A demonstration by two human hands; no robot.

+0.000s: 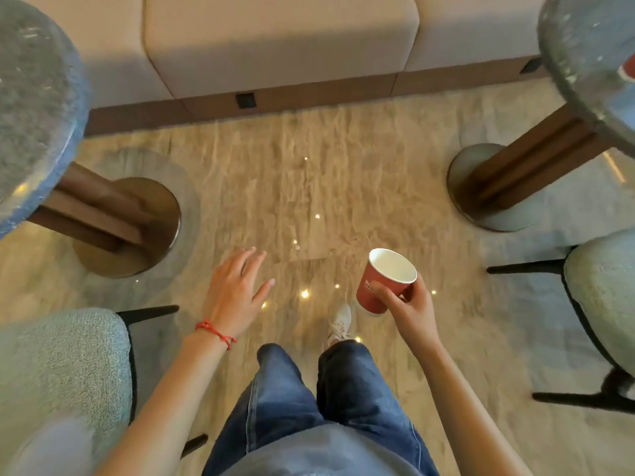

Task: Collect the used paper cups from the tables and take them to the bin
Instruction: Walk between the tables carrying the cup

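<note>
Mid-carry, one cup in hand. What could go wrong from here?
1. The right hand grips the red paper cup tilted; any dregs could spill onto the floor.
2. A red item, possibly another cup, sits on the right table at the frame edge, easily missed.
3. No bin in view.

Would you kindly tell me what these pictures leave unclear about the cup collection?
All in the head view:
- Red object on the right round stone table: cut off by the frame edge; possibly another cup.
- Left round stone table: mostly out of frame and blurred.
- Bin: not in view.
- Logo on the held red paper cup: too small.
</note>
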